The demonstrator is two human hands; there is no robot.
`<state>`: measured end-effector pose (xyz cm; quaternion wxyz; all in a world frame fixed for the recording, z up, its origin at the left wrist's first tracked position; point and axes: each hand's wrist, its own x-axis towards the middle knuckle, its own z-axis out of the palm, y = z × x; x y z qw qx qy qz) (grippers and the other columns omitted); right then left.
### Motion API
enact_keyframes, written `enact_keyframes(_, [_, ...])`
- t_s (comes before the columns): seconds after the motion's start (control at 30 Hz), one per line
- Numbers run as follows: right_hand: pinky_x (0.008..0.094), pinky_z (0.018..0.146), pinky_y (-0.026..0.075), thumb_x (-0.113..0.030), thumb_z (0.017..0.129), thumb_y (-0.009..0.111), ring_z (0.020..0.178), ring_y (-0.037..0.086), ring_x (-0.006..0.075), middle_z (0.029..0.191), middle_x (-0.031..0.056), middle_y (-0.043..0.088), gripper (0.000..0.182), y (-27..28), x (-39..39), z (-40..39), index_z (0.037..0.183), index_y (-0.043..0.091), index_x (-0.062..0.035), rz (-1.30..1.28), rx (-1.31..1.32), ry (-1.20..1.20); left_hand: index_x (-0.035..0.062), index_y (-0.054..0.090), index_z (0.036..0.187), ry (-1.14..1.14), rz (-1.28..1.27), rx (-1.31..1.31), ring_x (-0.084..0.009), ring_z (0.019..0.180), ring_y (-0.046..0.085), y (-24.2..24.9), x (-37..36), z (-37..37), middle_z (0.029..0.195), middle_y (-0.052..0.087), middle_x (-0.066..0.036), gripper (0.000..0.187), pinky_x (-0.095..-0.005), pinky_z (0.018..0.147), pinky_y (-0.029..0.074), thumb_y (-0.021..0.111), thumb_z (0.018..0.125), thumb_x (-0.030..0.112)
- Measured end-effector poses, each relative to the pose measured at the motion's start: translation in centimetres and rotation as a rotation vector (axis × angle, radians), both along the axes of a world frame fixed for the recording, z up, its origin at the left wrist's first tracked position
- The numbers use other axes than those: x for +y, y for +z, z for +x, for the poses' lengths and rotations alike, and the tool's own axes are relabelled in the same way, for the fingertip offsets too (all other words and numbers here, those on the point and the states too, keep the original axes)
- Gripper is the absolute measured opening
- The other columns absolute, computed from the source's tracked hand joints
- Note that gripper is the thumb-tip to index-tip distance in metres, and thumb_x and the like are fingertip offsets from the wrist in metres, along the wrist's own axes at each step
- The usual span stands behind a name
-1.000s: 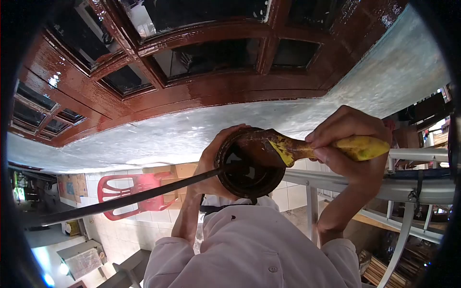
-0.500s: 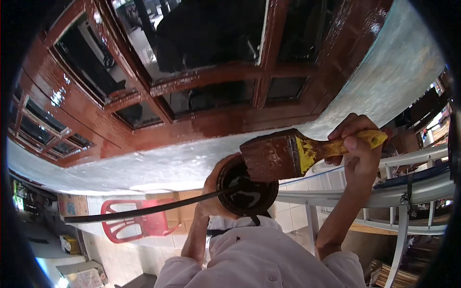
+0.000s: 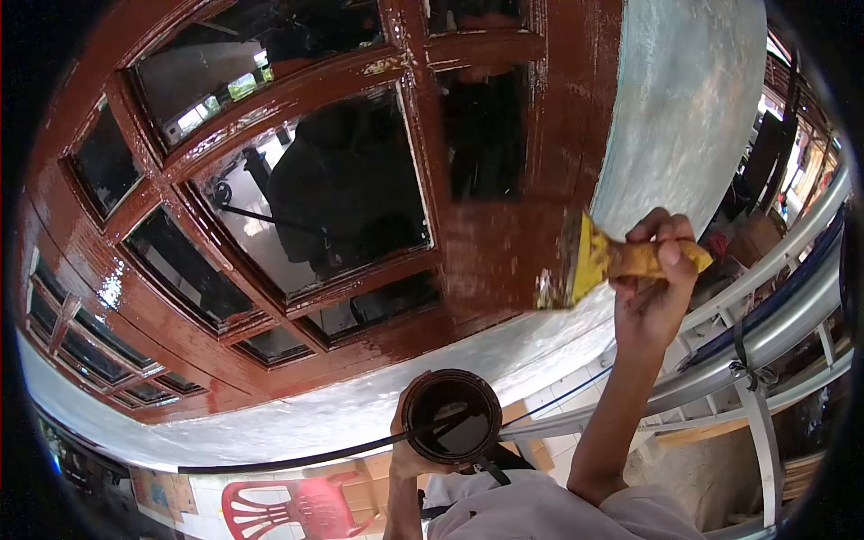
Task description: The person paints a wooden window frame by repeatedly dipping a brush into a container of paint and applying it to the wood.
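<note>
My right hand (image 3: 653,281) grips the yellow handle of a wide paintbrush (image 3: 594,261). Its brown-coated bristles press against the glossy red-brown wooden window frame (image 3: 504,243), near the frame's right edge by the pale wall. Lower down, my left hand (image 3: 407,450) holds a round tin of dark brown paint (image 3: 452,418) close to my chest, fingers wrapped around its side. A thin dark wire handle runs from the tin out to the left. The glass panes reflect a dark figure.
A pale grey plastered wall (image 3: 684,99) surrounds the frame. Metal scaffold or ladder rails (image 3: 774,333) run at the right. Far below lie a red plastic chair (image 3: 279,513), cardboard boxes and a tiled floor.
My right hand lifted the brush out of the tin and up to the wooden frame, where the bristles now touch. The view tilted upward, so the tin sits lower in view.
</note>
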<state>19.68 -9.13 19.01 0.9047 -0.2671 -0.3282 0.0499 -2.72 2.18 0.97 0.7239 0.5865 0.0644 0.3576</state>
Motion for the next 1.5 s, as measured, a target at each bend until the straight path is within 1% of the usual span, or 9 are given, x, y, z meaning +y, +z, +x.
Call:
enact_keyframes(0.1, [0.0178, 0.042, 0.047, -0.019, 0.080, 0.058, 0.062, 0.057, 0.0122, 0.086, 0.0090, 0.050, 0.019, 1.8, 0.3, 0.4, 0.089, 0.048, -0.0053, -0.085, -0.136, -0.175, -0.0018, 0.031, 0.131, 0.006, 0.023, -0.028, -0.0253, 0.111, 0.051, 0.3, 0.0, 0.3, 0.120, 0.051, -0.014, 0.116, -0.0389, 0.098, 0.041, 0.087, 0.031, 0.014])
enact_keyframes(0.13, [0.0212, 0.047, 0.051, -0.017, 0.081, 0.057, 0.065, 0.059, 0.0144, 0.089, 0.0118, 0.054, 0.019, 2.1, 0.2, 0.9, 0.092, 0.052, -0.0025, -0.065, -0.202, -0.191, -0.0018, 0.031, 0.131, 0.006, 0.029, -0.026, -0.0251, 0.111, 0.051, 0.2, 0.0, 0.3, 0.120, 0.051, -0.014, 0.115, -0.0387, 0.098, 0.041, 0.087, 0.031, 0.014])
enact_keyframes(0.23, [0.0247, 0.044, 0.049, -0.011, 0.078, 0.057, 0.058, 0.061, 0.0216, 0.082, 0.0173, 0.061, 0.018, 4.2, 0.7, 1.0, 0.090, 0.055, 0.0036, -0.020, -0.205, -0.325, -0.0018, 0.031, 0.131, 0.019, 0.053, 0.000, -0.0244, 0.111, 0.051, -0.2, 0.2, 0.0, 0.120, 0.051, -0.014, 0.114, -0.0380, 0.098, 0.041, 0.086, 0.032, 0.013])
enact_keyframes(0.5, [0.0237, 0.052, 0.050, -0.011, 0.082, 0.055, 0.060, 0.060, 0.0168, 0.085, 0.0168, 0.061, 0.017, 6.7, 2.3, 0.8, 0.090, 0.056, 0.0046, -0.103, -0.350, -0.420, -0.0012, 0.032, 0.130, 0.016, 0.033, 0.017, -0.0239, 0.110, 0.051, -0.6, 0.3, -0.3, 0.119, 0.051, -0.013, 0.113, -0.0376, 0.097, 0.041, 0.087, 0.032, 0.013])
enact_keyframes(0.87, [0.0243, 0.055, 0.052, -0.006, 0.081, 0.057, 0.063, 0.063, 0.0184, 0.083, 0.0178, 0.063, 0.018, 7.4, 3.3, 0.7, 0.093, 0.058, 0.0070, -0.126, -0.319, -0.482, -0.0004, 0.033, 0.130, 0.066, 0.174, 0.034, -0.0235, 0.110, 0.051, 0.1, 0.1, -0.2, 0.121, 0.051, -0.012, 0.113, -0.0379, 0.098, 0.041, 0.088, 0.032, 0.014])
enact_keyframes(1.17, [0.0246, 0.055, 0.054, -0.007, 0.080, 0.057, 0.065, 0.063, 0.0193, 0.083, 0.0174, 0.063, 0.019, 7.8, 3.5, 0.2, 0.092, 0.059, 0.0079, -0.102, -0.298, -0.456, -0.0005, 0.034, 0.130, 0.017, 0.036, 0.039, -0.0237, 0.111, 0.050, -0.8, 0.0, -0.3, 0.121, 0.050, -0.012, 0.112, -0.0376, 0.098, 0.040, 0.088, 0.032, 0.014])
enact_keyframes(1.27, [0.0254, 0.055, 0.055, -0.007, 0.080, 0.058, 0.065, 0.064, 0.0190, 0.083, 0.0170, 0.063, 0.019, 7.6, 3.4, 0.1, 0.092, 0.059, 0.0081, -0.125, -0.278, -0.467, -0.0006, 0.034, 0.129, 0.056, -0.003, 0.161, -0.0237, 0.111, 0.050, 0.4, -0.5, -0.6, 0.120, 0.051, -0.012, 0.112, -0.0373, 0.098, 0.040, 0.088, 0.033, 0.013])
enact_keyframes(1.4, [0.0260, 0.055, 0.055, -0.006, 0.079, 0.058, 0.065, 0.064, 0.0186, 0.083, 0.0165, 0.063, 0.019, 7.4, 3.1, 0.4, 0.092, 0.059, 0.0083, -0.155, -0.256, -0.482, -0.0007, 0.033, 0.129, 0.043, 0.058, 0.065, -0.0237, 0.111, 0.050, -0.3, -0.1, -0.3, 0.120, 0.051, -0.012, 0.112, -0.0373, 0.098, 0.040, 0.088, 0.033, 0.013])
enact_keyframes(1.5, [0.0276, 0.055, 0.056, -0.006, 0.077, 0.061, 0.067, 0.061, 0.0153, 0.079, 0.0103, 0.062, 0.014, 7.6, 3.3, 0.3, 0.085, 0.063, 0.0050, -0.090, -0.221, -0.438, -0.0009, 0.033, 0.130, 0.031, 0.088, 0.009, -0.0237, 0.111, 0.050, -0.9, 0.2, -0.1, 0.120, 0.051, -0.013, 0.111, -0.0374, 0.098, 0.040, 0.088, 0.034, 0.012])
